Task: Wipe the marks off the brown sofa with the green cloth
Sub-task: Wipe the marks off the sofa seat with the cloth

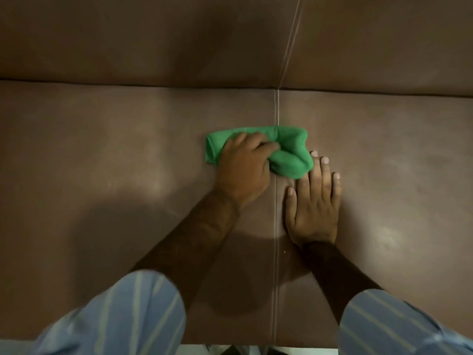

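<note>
Brown leather sofa seat (102,162), flat, filling most of view; backrest (153,42) rising behind past a dark crease. Pale stitched seam (276,252) running front to back down the seat, continuing up the backrest at a slant. Dull light patches and faint smudges on leather, left and right of seam. Green cloth (291,155) bunched on seat, lying across the seam. Left hand (243,170) on cloth, fingers curled into its folds. Right hand (313,203) flat on seat just right of seam, fingers spread, fingertips touching cloth edge. Shadows of arms on front part of seat.
</note>
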Demonstrator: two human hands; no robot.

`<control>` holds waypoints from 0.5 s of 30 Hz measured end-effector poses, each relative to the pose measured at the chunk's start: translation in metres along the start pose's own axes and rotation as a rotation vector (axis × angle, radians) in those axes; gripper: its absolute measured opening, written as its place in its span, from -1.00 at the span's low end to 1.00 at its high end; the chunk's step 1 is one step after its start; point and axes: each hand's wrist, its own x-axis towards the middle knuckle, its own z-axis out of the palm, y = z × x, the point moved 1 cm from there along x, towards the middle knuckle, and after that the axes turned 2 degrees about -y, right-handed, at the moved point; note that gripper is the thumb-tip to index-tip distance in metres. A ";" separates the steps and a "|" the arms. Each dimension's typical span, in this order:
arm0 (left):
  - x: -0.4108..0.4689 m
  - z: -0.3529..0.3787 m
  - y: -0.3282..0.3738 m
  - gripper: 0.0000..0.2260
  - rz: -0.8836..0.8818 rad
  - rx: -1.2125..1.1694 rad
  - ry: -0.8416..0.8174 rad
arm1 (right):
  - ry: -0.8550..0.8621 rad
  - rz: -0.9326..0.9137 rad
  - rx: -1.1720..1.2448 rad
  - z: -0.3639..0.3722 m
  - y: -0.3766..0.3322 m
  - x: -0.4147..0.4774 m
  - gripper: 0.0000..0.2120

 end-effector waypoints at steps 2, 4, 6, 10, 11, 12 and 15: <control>-0.028 -0.010 -0.014 -0.70 0.051 -0.022 -0.085 | -0.016 -0.001 0.003 0.000 0.001 0.000 -0.36; -0.065 -0.023 -0.046 -0.73 0.076 0.003 -0.126 | -0.031 0.000 0.004 0.001 0.001 0.000 -0.36; -0.097 -0.038 -0.078 -0.75 0.071 0.040 -0.127 | -0.040 0.010 0.016 0.001 0.002 0.000 -0.35; -0.095 -0.052 -0.116 -0.72 -0.211 0.095 0.090 | -0.037 0.011 0.023 0.003 0.000 -0.001 -0.35; -0.078 -0.051 -0.115 -0.71 -0.309 0.093 0.167 | -0.037 0.012 0.024 0.003 0.000 0.000 -0.35; -0.055 -0.047 -0.106 -0.69 -0.369 0.081 0.211 | -0.038 0.013 0.026 0.003 0.000 -0.001 -0.35; 0.028 -0.019 -0.046 -0.63 -0.176 0.030 0.111 | -0.030 0.010 0.017 0.001 0.000 0.000 -0.35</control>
